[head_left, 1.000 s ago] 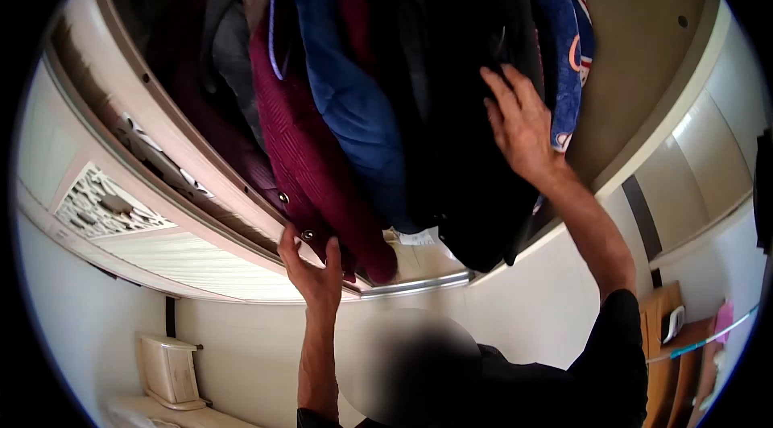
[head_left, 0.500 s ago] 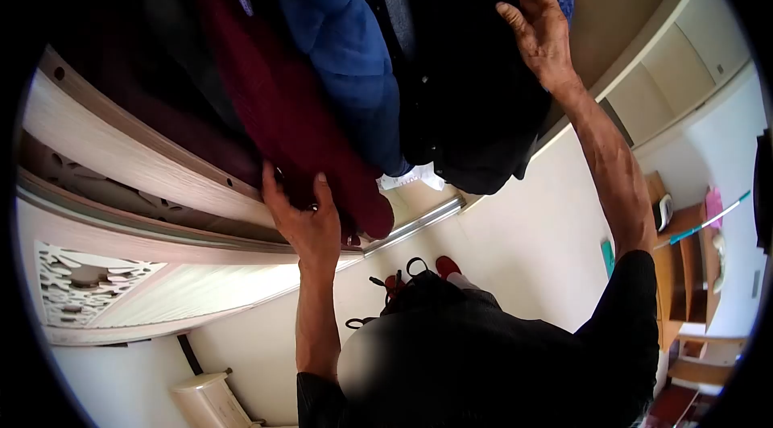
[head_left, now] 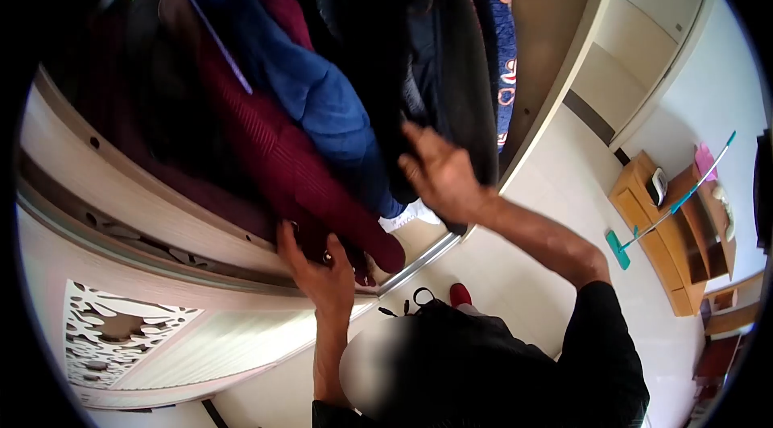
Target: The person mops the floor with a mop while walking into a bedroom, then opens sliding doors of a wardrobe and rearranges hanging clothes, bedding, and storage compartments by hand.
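Note:
Several garments hang close together in a wardrobe. My left hand [head_left: 326, 271] rests at the lower edge of a ribbed maroon sweater [head_left: 278, 142], thumb and fingers apart, against the dark cloth beside it. A small shiny spot shows between thumb and fingers; I cannot tell what it is. My right hand [head_left: 447, 174] reaches in front of a black garment [head_left: 362, 49], its fingers loosely stretched and touching or nearly touching the cloth. Between the two hands hangs a blue padded garment [head_left: 322, 98]. A patterned navy garment [head_left: 503, 49] is at the right end.
A sliding door [head_left: 145, 178] with a cut-out panel [head_left: 121, 327] stands at the left. The metal track [head_left: 419, 263] runs along the wardrobe's bottom edge. A teal mop [head_left: 618, 249] leans by a wooden cabinet [head_left: 656, 243] at the right. Purple hanger [head_left: 205, 17] shows among the clothes.
My right hand has moved left and down, from the right side of the black garment to its front. More of the patterned navy garment shows. My left hand stays by the maroon sweater.

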A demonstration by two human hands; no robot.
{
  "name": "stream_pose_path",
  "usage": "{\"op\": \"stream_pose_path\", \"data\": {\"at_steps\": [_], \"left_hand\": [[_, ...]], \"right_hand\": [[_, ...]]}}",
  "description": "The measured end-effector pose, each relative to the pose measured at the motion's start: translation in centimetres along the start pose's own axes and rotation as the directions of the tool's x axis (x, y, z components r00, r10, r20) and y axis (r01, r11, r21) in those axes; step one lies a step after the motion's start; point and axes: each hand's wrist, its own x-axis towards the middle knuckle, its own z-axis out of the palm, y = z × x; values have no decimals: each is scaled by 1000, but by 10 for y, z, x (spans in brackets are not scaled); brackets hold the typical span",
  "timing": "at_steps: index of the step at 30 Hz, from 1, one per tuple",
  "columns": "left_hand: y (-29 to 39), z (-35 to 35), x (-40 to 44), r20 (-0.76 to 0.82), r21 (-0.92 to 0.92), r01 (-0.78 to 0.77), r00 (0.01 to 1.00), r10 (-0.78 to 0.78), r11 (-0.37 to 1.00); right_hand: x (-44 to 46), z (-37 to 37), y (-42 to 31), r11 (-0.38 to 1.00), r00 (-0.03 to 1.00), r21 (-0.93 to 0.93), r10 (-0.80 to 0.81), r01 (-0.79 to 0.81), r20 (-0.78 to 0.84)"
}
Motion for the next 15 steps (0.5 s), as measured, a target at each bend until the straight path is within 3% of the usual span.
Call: {"op": "stream_pose_path", "data": {"at_steps": [2, 3, 4, 6, 7, 10, 12, 14, 15], "left_hand": [[11, -3, -5, -56, 265, -248, 961, 271, 932], [27, -3, -7, -55, 363, -411, 886, 460, 836], [37, 0, -6, -55, 361, -417, 884, 465, 834], [49, 8, 1, 21, 87, -477, 879, 477, 875], [62, 18, 10, -43, 60, -477, 876, 480, 877], [86, 41, 40, -29, -15, -463, 886, 463, 886], [95, 56, 53, -114, -2, -531, 842, 528, 847], [95, 69, 63, 0, 148, -530, 844, 536, 835], [100, 71, 79, 95, 345, -535, 837, 538, 771]], "right_hand": [[-10, 9, -27, 997, 994, 70, 25, -32, 108], [-14, 13, -38, 968, 964, 210, 86, -140, 250], [-14, 16, -40, 962, 972, 250, 46, -105, 232], [-18, 20, -47, 952, 976, 303, -18, -49, 215], [-20, 19, -50, 953, 977, 302, -23, -43, 211], [-27, 20, -53, 932, 983, 361, -95, 34, 155], [-35, 17, -50, 903, 952, 425, -73, -63, 298], [-48, 15, -51, 914, 952, 405, -103, -24, 289], [-35, 7, -49, 923, 953, 383, -143, 30, 269]]}}
